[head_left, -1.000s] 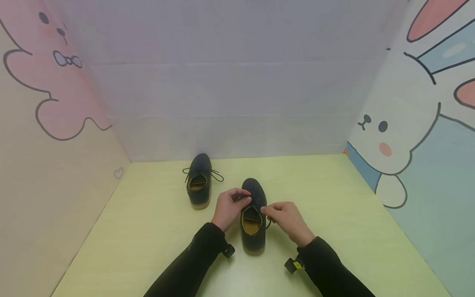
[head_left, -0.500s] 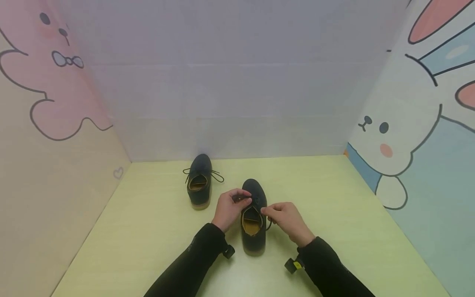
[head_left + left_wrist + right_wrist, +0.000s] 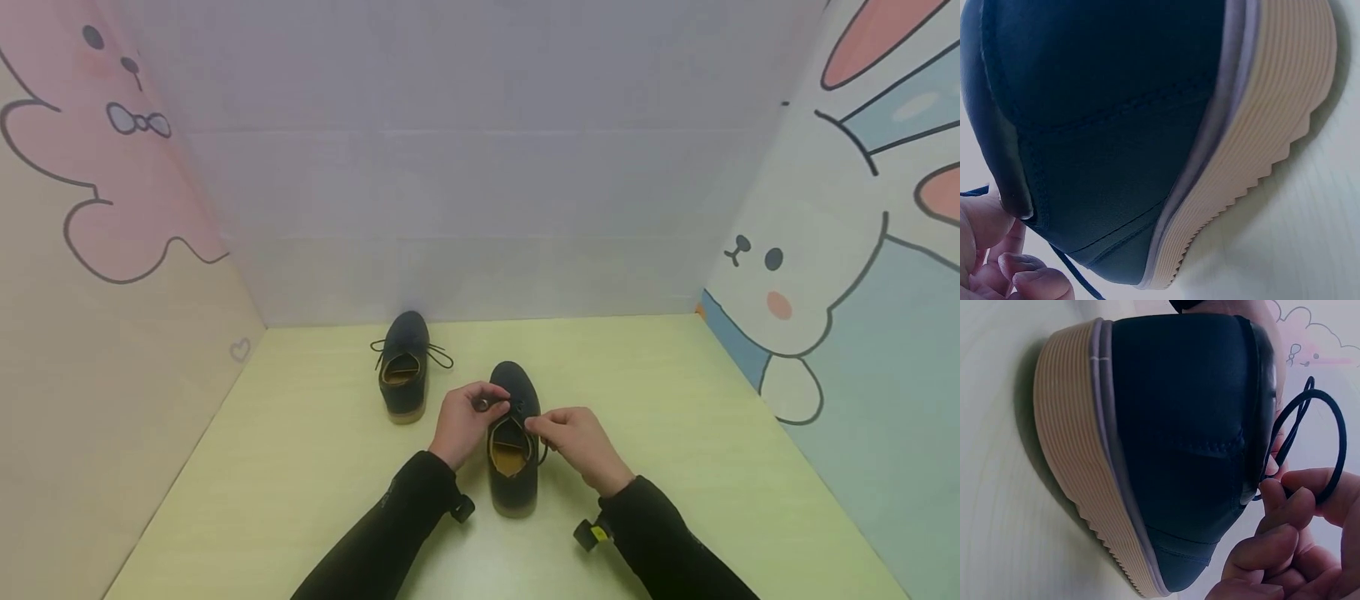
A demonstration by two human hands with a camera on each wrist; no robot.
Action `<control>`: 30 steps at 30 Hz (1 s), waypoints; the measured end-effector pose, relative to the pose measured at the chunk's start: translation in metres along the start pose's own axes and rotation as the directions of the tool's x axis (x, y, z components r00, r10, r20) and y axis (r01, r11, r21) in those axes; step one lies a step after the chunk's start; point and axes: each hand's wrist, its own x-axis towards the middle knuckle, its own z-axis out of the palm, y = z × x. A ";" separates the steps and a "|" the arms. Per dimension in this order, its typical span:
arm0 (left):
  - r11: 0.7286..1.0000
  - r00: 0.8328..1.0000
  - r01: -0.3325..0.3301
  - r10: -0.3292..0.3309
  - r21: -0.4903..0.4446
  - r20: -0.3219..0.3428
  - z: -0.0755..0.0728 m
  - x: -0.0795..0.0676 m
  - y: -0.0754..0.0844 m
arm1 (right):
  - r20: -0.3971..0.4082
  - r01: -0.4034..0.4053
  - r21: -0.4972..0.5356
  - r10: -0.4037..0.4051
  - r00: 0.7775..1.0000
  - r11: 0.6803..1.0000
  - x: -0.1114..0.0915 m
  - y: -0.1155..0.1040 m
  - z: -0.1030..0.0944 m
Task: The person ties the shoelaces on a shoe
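Note:
A dark blue lace-up shoe (image 3: 514, 496) with a ribbed tan sole stands upright, heel toward me. At its left side my left hand (image 3: 463, 423) pinches the lace by the eyelets, thumb and index finger together. My right hand (image 3: 581, 442) holds the lace from the right side, the other fingers curled in. A lace loop (image 3: 1342, 434) rises from the right fingers in the right wrist view. In the left wrist view, another stretch of lace (image 3: 1075, 272) hangs beside the shoe. The lace's crossing is partly hidden by the fingers.
A matching shoe (image 3: 405, 398) with a tied bow stands farther back on the left. Both shoes are on a pale yellow-green table (image 3: 637, 358). Behind it rises a plain light wall (image 3: 480, 192), with cartoon-printed panels on both sides.
Hardly anything moves. Both hands stay at the laces, with only a slight leftward shift of my right fingers; the shoes keep their places.

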 end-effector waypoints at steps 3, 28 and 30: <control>0.999 1.000 -0.018 0.018 0.027 -0.007 0.000 0.000 -0.001 | -0.003 0.006 -0.009 -0.006 1.000 1.000 0.000 -0.001 0.001; 1.000 1.000 -0.013 0.013 -0.018 0.013 -0.001 0.004 -0.007 | -0.054 0.026 -0.054 -0.029 0.998 0.998 0.013 -0.005 0.009; 1.000 1.000 -0.011 0.011 -0.019 0.015 -0.001 0.004 -0.007 | -0.060 0.039 -0.069 -0.043 0.997 0.997 0.015 -0.005 0.010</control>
